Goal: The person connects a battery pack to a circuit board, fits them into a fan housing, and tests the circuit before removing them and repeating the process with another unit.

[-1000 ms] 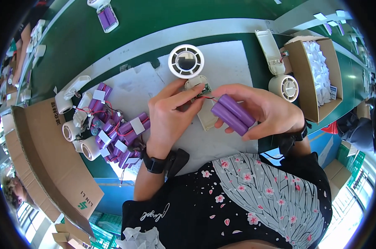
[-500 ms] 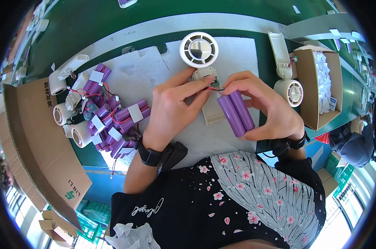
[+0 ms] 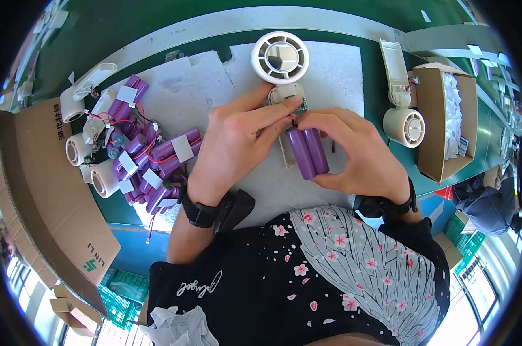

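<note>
My right hand [image 3: 356, 153] grips a purple two-cell battery pack [image 3: 308, 151] with red wire at its top end. My left hand [image 3: 235, 138] pinches that wire with fingertips over the small circuit board on a white handheld fan body [image 3: 282, 92]. The fan's round grille head [image 3: 279, 56] lies just beyond my fingers on a white foam mat [image 3: 197, 86]. Both wrists wear black bands.
A heap of purple battery packs [image 3: 148, 158] and white fan parts [image 3: 85, 153] lies at left beside a flat cardboard sheet [image 3: 47, 202]. At right are another white fan [image 3: 400, 109] and an open cardboard box [image 3: 442, 124] of white bags. The bench is green.
The battery pack has turned more upright and come down against the fan handle. My left fingers have closed in on the wire by the circuit board.
</note>
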